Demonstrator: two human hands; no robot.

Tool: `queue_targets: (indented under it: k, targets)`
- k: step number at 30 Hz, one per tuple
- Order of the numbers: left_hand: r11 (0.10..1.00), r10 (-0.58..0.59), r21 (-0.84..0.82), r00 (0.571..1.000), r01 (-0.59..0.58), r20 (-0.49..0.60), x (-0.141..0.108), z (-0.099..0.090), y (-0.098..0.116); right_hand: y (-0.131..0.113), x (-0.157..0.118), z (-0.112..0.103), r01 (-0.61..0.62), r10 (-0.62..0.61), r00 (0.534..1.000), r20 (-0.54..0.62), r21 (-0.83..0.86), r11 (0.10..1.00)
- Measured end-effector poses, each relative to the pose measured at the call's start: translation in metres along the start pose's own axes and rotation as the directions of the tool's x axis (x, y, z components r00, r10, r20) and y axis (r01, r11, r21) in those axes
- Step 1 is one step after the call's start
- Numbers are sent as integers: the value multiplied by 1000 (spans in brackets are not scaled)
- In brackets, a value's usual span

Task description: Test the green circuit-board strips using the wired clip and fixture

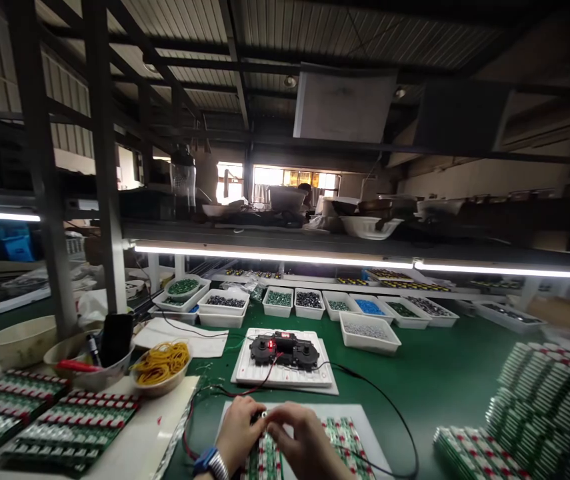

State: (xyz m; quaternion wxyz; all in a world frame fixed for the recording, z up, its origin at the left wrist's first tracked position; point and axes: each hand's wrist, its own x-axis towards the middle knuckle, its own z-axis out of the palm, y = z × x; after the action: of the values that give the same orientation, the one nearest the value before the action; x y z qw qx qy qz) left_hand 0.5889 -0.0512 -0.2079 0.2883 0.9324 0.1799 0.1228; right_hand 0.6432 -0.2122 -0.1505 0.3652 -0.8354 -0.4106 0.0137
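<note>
My left hand, with a blue watch on the wrist, is closed over the upper left part of a green circuit board panel on a white sheet. Its fingertips meet those of my right hand, which is pinched from the other side. Between them a small dark and metallic part shows, too small to make out. Just beyond the hands, a black device with red lit digits rests on a white foam block. Red and black wires run from it.
White trays of small parts line the back of the green bench. At left are a bowl of yellow rubber bands, a bowl with pens and board panels. Stacked boards stand at right, under a lit shelf.
</note>
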Motion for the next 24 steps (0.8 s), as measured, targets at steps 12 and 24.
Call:
queue_targets:
  k: [12,24]
  targets:
    - [1000,17,5,999,-17,28,0,-3,1,36,27,34,-223,242,970,21,-313,923]
    - [998,23,51,998,-26,59,4,-3,1,41,37,38,-361,369,928,57,-115,926]
